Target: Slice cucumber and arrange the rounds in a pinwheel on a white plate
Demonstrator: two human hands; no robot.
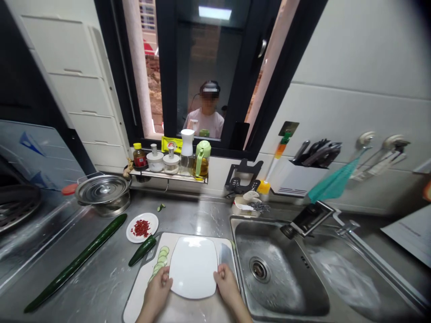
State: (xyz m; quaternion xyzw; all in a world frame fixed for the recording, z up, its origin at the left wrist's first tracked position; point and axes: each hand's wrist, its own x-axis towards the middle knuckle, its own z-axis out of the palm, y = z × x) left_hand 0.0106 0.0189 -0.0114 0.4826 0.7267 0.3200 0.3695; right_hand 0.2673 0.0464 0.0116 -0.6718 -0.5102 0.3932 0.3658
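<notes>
A white, rounded-square plate (194, 269) is held over the cutting board (143, 287). My left hand (158, 287) grips its left edge, fingers closed, and my right hand (227, 282) pinches the right edge. Cucumber slices (163, 258) lie in an overlapping row on the board, just beyond my left hand. Near my right hand rests a knife, its blade (225, 255) showing while its handle is hidden. A cut piece of cucumber (142, 250) lies at the board's left edge. I cannot tell whether the plate touches the board.
Right of the board is a steel sink (283, 269) with a faucet (303, 220). To the left lie a long whole cucumber (77, 262), a small plate (153, 220) of chopped red pepper and a lidded steel pot (104, 195). A seasoning shelf (168, 174) hangs below the window.
</notes>
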